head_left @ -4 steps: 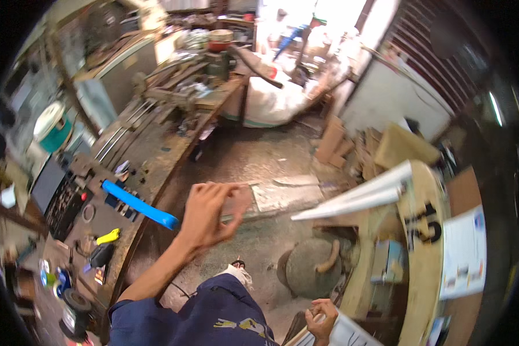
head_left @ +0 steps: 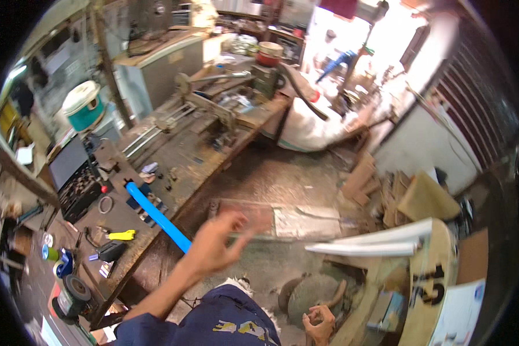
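My left hand (head_left: 218, 245) is raised over the floor, empty, with thumb and fingers apart and blurred by motion. Behind its wrist lies the near end of a bright blue bar-shaped piece (head_left: 158, 218), which slants off the workbench (head_left: 205, 173); I see no grip on it. Low in the picture, my right hand (head_left: 319, 323) has its fingers curled toward the thumb. Whatever it may hold is hidden. Close by that hand is a round grey stool-like object (head_left: 314, 291) with a curved brown piece on it.
On the bench are a yellow-handled tool (head_left: 121, 235), an open black case (head_left: 75, 173), a tape ring (head_left: 105, 205) and an angle grinder (head_left: 75, 291). White strips (head_left: 369, 239) lie across a wooden stand (head_left: 429, 259) at right. A white sack (head_left: 305, 124) stands beyond the bench.
The view has swung, so the bench and floor sit lower and farther right. My left hand now overlaps the blue piece's near end. My right hand shows slightly higher, still curled.
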### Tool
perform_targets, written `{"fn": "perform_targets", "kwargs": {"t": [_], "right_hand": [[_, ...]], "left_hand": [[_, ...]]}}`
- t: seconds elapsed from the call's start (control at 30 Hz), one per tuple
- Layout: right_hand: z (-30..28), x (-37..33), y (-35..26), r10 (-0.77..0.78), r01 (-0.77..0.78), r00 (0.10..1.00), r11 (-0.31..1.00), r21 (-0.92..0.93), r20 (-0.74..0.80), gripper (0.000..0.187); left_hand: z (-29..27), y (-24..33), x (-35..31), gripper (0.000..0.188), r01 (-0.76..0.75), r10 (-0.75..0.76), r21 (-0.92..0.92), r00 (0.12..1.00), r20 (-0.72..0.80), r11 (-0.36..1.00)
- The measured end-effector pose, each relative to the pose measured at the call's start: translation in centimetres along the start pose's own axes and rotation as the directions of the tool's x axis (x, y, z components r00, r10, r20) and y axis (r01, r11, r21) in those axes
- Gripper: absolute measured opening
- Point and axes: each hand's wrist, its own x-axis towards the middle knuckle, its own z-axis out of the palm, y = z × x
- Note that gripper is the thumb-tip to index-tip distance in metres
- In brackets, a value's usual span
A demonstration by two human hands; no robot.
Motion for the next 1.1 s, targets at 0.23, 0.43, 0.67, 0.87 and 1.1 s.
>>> {"fn": "perform_targets", "kwargs": {"t": [0.23,0.43,0.67,0.87,1.1], "right_hand": [[6.1,18.3,-2.7,-0.09,0.131,0.833,0.991,-0.037,0.545,0.041],[11.5,33.9,-5.5,-0.184,0.255,0.659,0.967,0.013,0.729,0.058],[15.4,54.9,-14.6,-0.357,0.413,0.692,0.909,0.06,0.628,0.023],[20.6,67.4,-35.5,-0.507,0.514,0.605,0.838,0.185,0.615,0.025],[31.8,67.5,-50.5,-0.656,0.576,0.275,0.697,0.427,0.702,0.029]], "left_hand": [[-4.9,-3.7,0.2,0.043,0.313,-0.353,0.169,0.872,0.339,0.935],[-7.2,-10.6,4.5,0.048,0.424,-0.503,0.271,0.697,0.511,0.864],[-13.3,-11.7,20.2,0.041,0.518,-0.527,0.166,0.85,0.007,0.839],[-25.5,-10.5,26.9,0.033,0.645,-0.572,0.012,0.687,-0.448,0.764],[-40.3,-15.0,29.1,0.026,0.625,-0.427,0.007,0.542,-0.724,0.781]]}}
